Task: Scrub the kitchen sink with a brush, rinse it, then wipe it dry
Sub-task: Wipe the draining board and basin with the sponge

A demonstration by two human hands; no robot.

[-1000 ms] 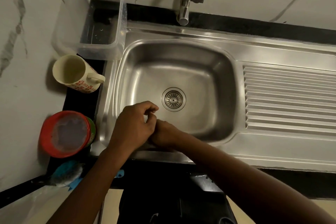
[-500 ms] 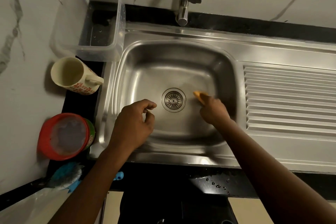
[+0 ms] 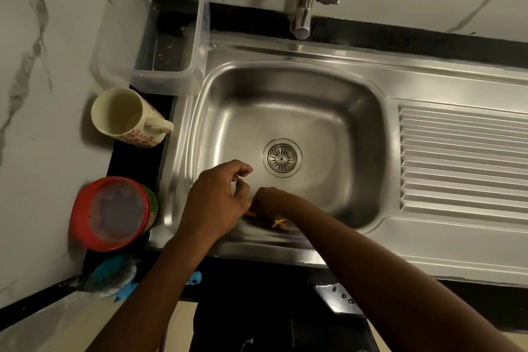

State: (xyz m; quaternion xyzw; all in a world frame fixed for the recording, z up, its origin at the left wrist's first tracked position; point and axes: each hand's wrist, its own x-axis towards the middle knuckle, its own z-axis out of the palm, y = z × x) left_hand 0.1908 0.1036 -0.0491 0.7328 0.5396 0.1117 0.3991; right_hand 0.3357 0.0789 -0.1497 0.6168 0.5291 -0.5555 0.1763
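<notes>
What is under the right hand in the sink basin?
Under the right hand, bits of something orange show against the near wall of the sink. The hand covers most of it, so its shape and kind cannot be told. The left hand overlaps beside it.

Right hand (image 3: 270, 200) swept back beside left hand (image 3: 213, 200), near wall.

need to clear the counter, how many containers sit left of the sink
3: a clear plastic tub at the back, a cream mug in the middle, a red-lidded jar nearest. More may be out of frame.
</notes>
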